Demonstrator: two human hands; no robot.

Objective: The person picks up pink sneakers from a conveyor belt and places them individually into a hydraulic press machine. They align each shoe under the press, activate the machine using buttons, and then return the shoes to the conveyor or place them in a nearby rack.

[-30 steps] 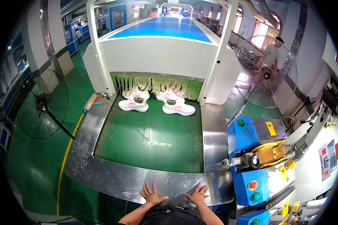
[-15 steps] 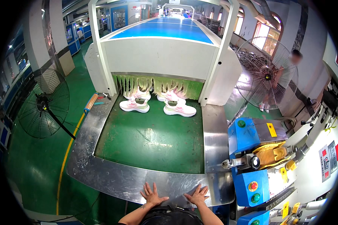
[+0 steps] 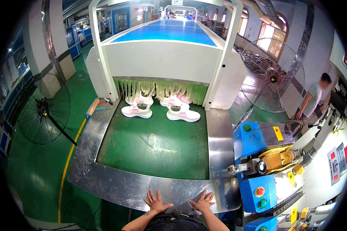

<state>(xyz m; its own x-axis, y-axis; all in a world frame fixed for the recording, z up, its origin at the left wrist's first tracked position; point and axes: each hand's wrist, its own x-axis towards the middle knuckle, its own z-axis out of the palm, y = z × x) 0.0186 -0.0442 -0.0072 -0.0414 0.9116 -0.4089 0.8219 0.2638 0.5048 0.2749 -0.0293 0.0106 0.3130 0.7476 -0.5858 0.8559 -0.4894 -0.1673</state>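
My left hand and my right hand lie flat with fingers spread on the near steel rim of a green conveyor belt. Neither hand holds anything. Far up the belt, two white and pink shoes lie side by side just outside the green fringe curtain of a white tunnel machine. Two more shoes sit partly under the curtain behind them.
A blue machine with yellow parts and red and green buttons stands to the right. Standing fans are at the left and back right. A person leans at the far right. Small tools lie on the left rim.
The shoes have ridden slightly nearer on the belt. A person has come into view at the far right. My hands have stayed on the rim.
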